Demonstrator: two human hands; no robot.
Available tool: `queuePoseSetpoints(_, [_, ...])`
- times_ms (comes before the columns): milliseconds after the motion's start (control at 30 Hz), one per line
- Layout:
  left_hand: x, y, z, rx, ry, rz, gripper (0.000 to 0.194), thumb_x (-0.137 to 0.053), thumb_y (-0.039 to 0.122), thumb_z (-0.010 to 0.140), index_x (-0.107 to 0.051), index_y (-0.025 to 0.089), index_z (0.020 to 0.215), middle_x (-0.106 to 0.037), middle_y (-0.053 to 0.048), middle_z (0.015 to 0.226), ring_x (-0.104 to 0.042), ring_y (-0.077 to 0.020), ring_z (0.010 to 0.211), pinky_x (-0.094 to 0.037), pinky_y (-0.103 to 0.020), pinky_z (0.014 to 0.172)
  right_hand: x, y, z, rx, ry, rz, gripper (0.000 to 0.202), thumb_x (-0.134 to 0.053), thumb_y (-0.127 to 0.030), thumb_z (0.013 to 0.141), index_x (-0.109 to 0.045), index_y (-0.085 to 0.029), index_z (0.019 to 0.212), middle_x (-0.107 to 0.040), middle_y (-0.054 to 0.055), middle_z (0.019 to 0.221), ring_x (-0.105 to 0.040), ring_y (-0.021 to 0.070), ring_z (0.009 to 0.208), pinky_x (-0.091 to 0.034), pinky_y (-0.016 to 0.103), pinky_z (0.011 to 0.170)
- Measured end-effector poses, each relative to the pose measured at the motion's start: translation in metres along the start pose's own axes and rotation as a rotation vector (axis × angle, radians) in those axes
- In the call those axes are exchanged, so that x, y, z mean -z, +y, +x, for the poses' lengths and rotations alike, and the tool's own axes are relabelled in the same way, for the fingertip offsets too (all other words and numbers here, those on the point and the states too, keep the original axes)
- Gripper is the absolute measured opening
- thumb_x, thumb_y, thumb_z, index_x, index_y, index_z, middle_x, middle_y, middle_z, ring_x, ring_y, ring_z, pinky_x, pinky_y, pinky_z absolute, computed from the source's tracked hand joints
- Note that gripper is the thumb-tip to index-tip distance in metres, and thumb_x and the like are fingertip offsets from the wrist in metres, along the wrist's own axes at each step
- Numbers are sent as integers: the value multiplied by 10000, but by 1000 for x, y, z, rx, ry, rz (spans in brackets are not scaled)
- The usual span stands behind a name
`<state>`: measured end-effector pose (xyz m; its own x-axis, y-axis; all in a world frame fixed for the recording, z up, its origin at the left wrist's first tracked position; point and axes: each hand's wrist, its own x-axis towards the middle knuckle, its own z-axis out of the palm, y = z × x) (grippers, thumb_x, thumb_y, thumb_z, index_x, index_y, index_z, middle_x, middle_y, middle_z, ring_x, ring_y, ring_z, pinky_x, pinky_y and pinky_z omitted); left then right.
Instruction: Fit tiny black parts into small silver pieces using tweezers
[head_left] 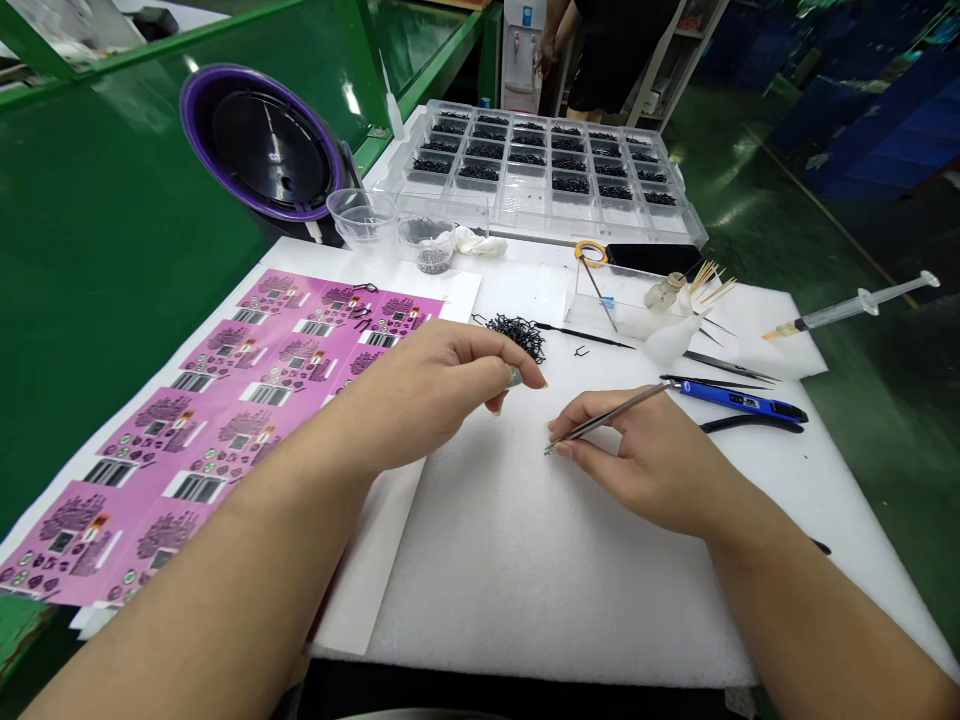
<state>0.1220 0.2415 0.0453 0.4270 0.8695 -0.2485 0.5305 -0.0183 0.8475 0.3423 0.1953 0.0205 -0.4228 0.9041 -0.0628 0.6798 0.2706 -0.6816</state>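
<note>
My left hand (442, 385) is closed, with curled fingers and a small greyish thing partly showing at the fingertips, too hidden to name. It hovers beside a pile of small black parts (521, 335) on the white foam surface (480, 570). To its right, my right hand (637, 450) is closed on metal tweezers (611, 412). Their tips point left and down, with a tiny dark bit at the end. A single black forked part (582, 351) lies beyond the tweezers. The two hands are apart.
Pink printed sheets (217, 400) lie left. Behind stand a divided clear tray (525, 190), plastic cups (364, 215) and a purple-rimmed black container (262, 140). At right are a blue-handled tool (739, 398), a syringe (847, 308) and a white bottle (670, 338). A person (622, 50) stands beyond.
</note>
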Motion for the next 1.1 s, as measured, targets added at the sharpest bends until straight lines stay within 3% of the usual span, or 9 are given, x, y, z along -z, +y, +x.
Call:
queuePoseSetpoints(200, [0, 0, 0, 24, -17, 27, 249, -493, 285, 869, -736, 329, 903, -639, 26, 758, -561, -153, 726, -402, -304, 667, -1, -1, 0, -6, -10, 2, 139, -590, -203, 849, -685, -283, 911, -718, -42, 886, -650, 178, 811, -504, 322, 746])
queuePoseSetpoints(400, [0, 5, 1, 49, -38, 51, 254, -481, 285, 864, -730, 310, 908, -629, 18, 767, -559, -152, 721, -386, -300, 645, 2, -1, -2, -4, 25, 15, 121, -606, -199, 851, -677, -282, 905, -714, -42, 886, -659, 179, 828, -514, 304, 701])
queuePoseSetpoints(500, [-2, 10, 1, 67, -83, 68, 269, -462, 297, 864, -725, 289, 924, -623, 9, 774, -560, -163, 722, -383, -300, 634, 8, -5, -5, 20, 165, 61, 110, -621, -199, 856, -672, -268, 925, -714, -19, 932, -670, 191, 862, -530, 296, 693])
queuePoseSetpoints(600, [-6, 13, 0, 41, -212, 36, 285, -440, 305, 875, -720, 272, 920, -611, 8, 779, -562, -165, 756, -400, -294, 672, 12, -11, -11, 46, 352, 183, 88, -637, -190, 860, -655, -240, 930, -706, 18, 989, -669, 213, 934, -552, 320, 768])
queuePoseSetpoints(667, [-10, 13, 0, 11, -287, 2, 278, -442, 298, 874, -716, 268, 914, -606, 12, 794, -556, -160, 770, -404, -285, 686, 11, -14, -14, 74, 409, 269, 83, -631, -166, 865, -635, -226, 923, -697, 34, 1000, -663, 217, 966, -557, 337, 818])
queuePoseSetpoints(833, [-16, 11, 1, -41, -358, -43, 251, -459, 277, 876, -707, 242, 864, -550, 22, 753, -500, -136, 720, -388, -263, 667, 1, -17, -15, 156, 374, 389, 105, -601, -149, 885, -610, -237, 942, -677, 32, 987, -652, 208, 974, -565, 348, 834])
queuePoseSetpoints(1100, [-16, 13, 1, -49, -356, -52, 224, -475, 253, 873, -662, 197, 763, -537, 35, 702, -467, -117, 688, -374, -243, 669, -2, -15, -16, 164, 327, 325, 137, -598, -140, 883, -608, -231, 985, -681, 22, 1025, -648, 193, 978, -555, 328, 851])
